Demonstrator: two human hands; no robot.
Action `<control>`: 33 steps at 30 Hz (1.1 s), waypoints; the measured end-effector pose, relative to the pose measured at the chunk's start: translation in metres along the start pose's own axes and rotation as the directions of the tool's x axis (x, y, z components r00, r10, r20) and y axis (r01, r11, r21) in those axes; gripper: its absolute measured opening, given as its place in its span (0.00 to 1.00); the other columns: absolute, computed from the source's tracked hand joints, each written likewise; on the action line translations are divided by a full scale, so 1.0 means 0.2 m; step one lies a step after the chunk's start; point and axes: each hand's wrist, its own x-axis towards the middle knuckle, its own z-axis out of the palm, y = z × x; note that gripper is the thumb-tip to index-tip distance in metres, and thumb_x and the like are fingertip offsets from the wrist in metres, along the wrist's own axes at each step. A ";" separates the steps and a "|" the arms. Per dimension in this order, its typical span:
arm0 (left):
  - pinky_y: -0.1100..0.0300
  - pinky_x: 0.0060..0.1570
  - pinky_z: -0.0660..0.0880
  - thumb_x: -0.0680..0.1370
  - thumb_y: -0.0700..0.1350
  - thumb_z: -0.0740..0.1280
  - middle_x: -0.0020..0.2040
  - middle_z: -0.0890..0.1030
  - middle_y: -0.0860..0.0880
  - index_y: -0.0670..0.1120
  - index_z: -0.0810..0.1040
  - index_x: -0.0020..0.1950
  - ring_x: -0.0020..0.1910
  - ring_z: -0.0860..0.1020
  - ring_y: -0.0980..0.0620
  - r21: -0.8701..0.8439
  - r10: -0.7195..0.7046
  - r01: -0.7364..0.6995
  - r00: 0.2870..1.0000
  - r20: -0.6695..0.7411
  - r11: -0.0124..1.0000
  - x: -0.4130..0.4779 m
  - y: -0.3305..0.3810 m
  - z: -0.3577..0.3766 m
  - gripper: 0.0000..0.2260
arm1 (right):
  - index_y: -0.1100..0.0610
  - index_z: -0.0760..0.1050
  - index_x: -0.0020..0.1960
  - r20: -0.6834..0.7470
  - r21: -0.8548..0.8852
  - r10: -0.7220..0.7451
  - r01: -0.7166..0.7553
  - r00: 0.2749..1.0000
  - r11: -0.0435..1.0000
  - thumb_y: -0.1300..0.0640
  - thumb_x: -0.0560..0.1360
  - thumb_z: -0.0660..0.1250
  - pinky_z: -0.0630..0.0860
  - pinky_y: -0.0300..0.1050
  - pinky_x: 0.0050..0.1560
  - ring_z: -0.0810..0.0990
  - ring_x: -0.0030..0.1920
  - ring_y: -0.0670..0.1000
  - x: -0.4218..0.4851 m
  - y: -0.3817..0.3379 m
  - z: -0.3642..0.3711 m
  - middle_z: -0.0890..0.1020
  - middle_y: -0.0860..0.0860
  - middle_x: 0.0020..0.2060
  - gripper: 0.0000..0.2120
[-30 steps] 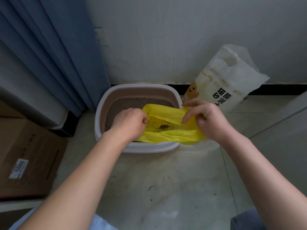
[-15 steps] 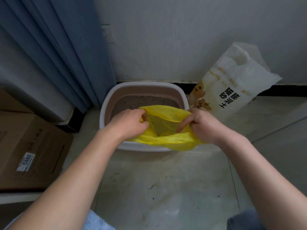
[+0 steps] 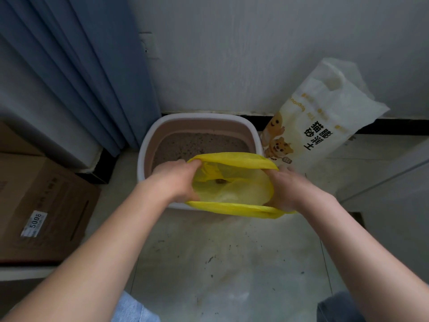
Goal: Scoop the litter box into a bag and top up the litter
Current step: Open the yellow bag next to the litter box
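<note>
- Nearest, grit (image 3: 210, 259) dots the floor (image 3: 209, 287).
- Above the litter box (image 3: 142, 154), left hand (image 3: 176, 180) and right hand (image 3: 290, 189) each have a grip closed on the bag (image 3: 234, 194), mouth stretched wide.
- Thin plastic might tear or slip, spilling the clump (image 3: 219, 181) inside.
- Far right, litter sack (image 3: 325, 126) leans on the wall (image 3: 255, 54).

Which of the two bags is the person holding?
The yellow bag: the left hand and right hand stretch its mouth wide over the litter box. The white litter bag leans against the wall, untouched.
</note>
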 end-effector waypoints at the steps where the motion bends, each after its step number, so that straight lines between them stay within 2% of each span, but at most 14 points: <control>1: 0.50 0.52 0.77 0.69 0.62 0.74 0.61 0.76 0.45 0.55 0.63 0.73 0.60 0.78 0.41 0.013 -0.001 0.001 1.000 0.003 1.000 -0.01 0.00 0.01 0.37 | 0.47 0.54 0.78 0.020 -0.002 0.005 -0.005 1.000 1.000 0.38 0.66 0.74 0.73 0.54 0.62 0.67 0.67 0.59 0.00 0.00 0.00 0.70 0.56 0.66 0.48; 4: 0.50 0.50 0.75 0.69 0.62 0.74 0.60 0.75 0.45 0.56 0.58 0.74 0.59 0.78 0.40 0.020 -0.009 0.009 1.000 -0.026 1.000 -0.03 -0.04 0.02 0.39 | 0.45 0.52 0.78 0.046 0.045 0.013 -0.015 0.999 0.999 0.44 0.66 0.76 0.73 0.54 0.64 0.67 0.69 0.59 0.00 0.01 -0.01 0.69 0.56 0.67 0.48; 7: 0.51 0.50 0.76 0.70 0.61 0.75 0.59 0.76 0.45 0.56 0.58 0.74 0.59 0.78 0.41 0.020 -0.041 0.042 0.998 -0.037 0.999 -0.06 -0.09 0.04 0.39 | 0.43 0.57 0.77 0.016 0.092 0.000 -0.001 1.000 0.996 0.50 0.67 0.76 0.74 0.51 0.60 0.70 0.67 0.57 0.02 0.00 -0.03 0.71 0.56 0.67 0.44; 10: 0.51 0.50 0.77 0.70 0.61 0.74 0.59 0.77 0.46 0.56 0.59 0.74 0.59 0.78 0.42 0.027 -0.072 0.073 0.997 -0.040 0.997 -0.08 -0.13 0.08 0.38 | 0.45 0.61 0.75 0.000 0.085 -0.030 0.030 1.000 0.996 0.52 0.68 0.75 0.74 0.48 0.56 0.72 0.65 0.57 0.05 -0.05 -0.02 0.73 0.55 0.65 0.40; 12: 0.53 0.48 0.74 0.70 0.61 0.73 0.60 0.78 0.46 0.55 0.59 0.74 0.60 0.78 0.42 0.017 -0.083 0.084 0.995 -0.047 0.996 -0.09 -0.15 0.11 0.37 | 0.45 0.62 0.74 -0.018 0.090 -0.056 0.057 0.998 0.994 0.53 0.69 0.74 0.73 0.47 0.54 0.73 0.63 0.57 0.07 -0.07 -0.02 0.73 0.54 0.65 0.38; 15: 0.53 0.47 0.74 0.70 0.62 0.73 0.60 0.78 0.46 0.55 0.61 0.73 0.59 0.78 0.42 -0.001 -0.084 0.084 0.993 -0.082 0.996 -0.11 -0.17 0.13 0.36 | 0.45 0.59 0.77 -0.039 0.130 -0.074 0.079 0.996 0.988 0.56 0.69 0.73 0.74 0.47 0.55 0.72 0.66 0.57 0.09 -0.08 -0.03 0.72 0.55 0.68 0.41; 21: 0.49 0.52 0.77 0.68 0.63 0.73 0.61 0.77 0.46 0.57 0.60 0.74 0.60 0.78 0.41 -0.056 0.014 -0.024 0.983 -0.182 0.998 -0.08 -0.08 0.09 0.39 | 0.45 0.57 0.78 -0.033 0.167 0.007 -0.001 0.999 0.986 0.55 0.68 0.74 0.74 0.50 0.61 0.72 0.68 0.59 0.07 0.04 -0.07 0.72 0.56 0.69 0.44; 25: 0.51 0.51 0.77 0.69 0.64 0.72 0.62 0.77 0.46 0.57 0.60 0.75 0.60 0.78 0.41 -0.031 0.094 -0.100 0.983 -0.159 0.995 -0.01 0.08 0.10 0.39 | 0.46 0.58 0.78 -0.033 0.177 0.100 -0.093 0.994 0.980 0.50 0.67 0.76 0.74 0.49 0.62 0.72 0.68 0.58 -0.01 0.19 -0.04 0.72 0.55 0.69 0.44; 29: 0.50 0.50 0.78 0.68 0.65 0.71 0.59 0.78 0.46 0.56 0.63 0.72 0.58 0.79 0.41 -0.017 0.194 -0.197 0.975 -0.112 0.980 0.11 0.30 0.10 0.37 | 0.47 0.58 0.78 0.006 0.168 0.204 -0.202 0.979 0.965 0.45 0.65 0.77 0.75 0.50 0.62 0.73 0.67 0.58 -0.13 0.36 0.02 0.74 0.55 0.68 0.47; 33: 0.52 0.50 0.75 0.68 0.65 0.72 0.61 0.74 0.45 0.53 0.61 0.74 0.59 0.78 0.40 0.001 0.270 -0.271 0.962 -0.048 0.963 0.20 0.52 0.13 0.40 | 0.48 0.62 0.76 0.022 0.198 0.266 -0.265 0.964 0.944 0.41 0.65 0.77 0.73 0.48 0.62 0.73 0.67 0.57 -0.23 0.51 0.09 0.74 0.54 0.68 0.44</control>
